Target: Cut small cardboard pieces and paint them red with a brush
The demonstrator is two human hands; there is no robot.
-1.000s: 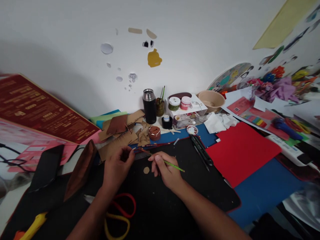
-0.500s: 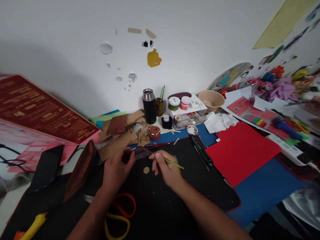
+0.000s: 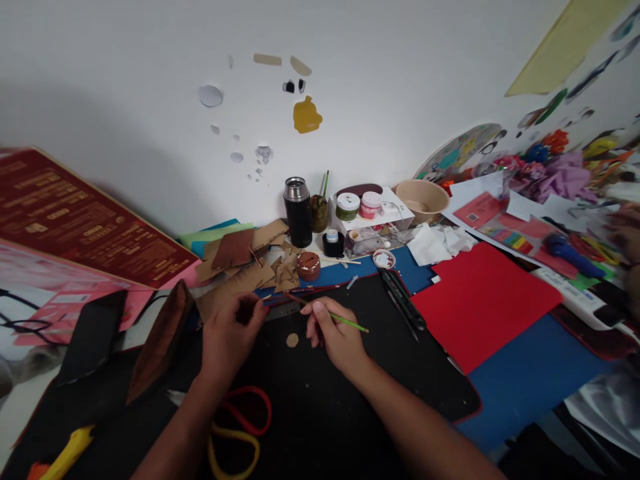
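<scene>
My right hand [image 3: 336, 333] is closed round a paintbrush [image 3: 350, 323] with a green handle, its brown tip pointing left toward my other hand. Thumb and fingers of my left hand [image 3: 233, 333] are pinched together, and a tiny reddish bit shows at the fingertips; what it is I cannot make out. Between and below the hands, a small round tan disc [image 3: 292, 341] lies on the black mat [image 3: 320, 400]. Beyond them stands an open jar of brown paint [image 3: 309, 265]. Scissors with red and yellow handle loops [image 3: 235, 433] lie partly under my left forearm.
Cardboard scraps [image 3: 235, 283], a black flask [image 3: 299, 213] and paint pots [image 3: 347, 207] line the back. A utility knife [image 3: 405, 300] lies by red paper [image 3: 485, 307]. Leftward are a brown boat-shaped piece [image 3: 160, 343] and a phone [image 3: 95, 337]. Another person's blurred hand [image 3: 625, 230] shows far right.
My left hand has shifted slightly left, away from the brush tip. The right hand and brush have barely moved. At the right edge, the other person's hand has moved.
</scene>
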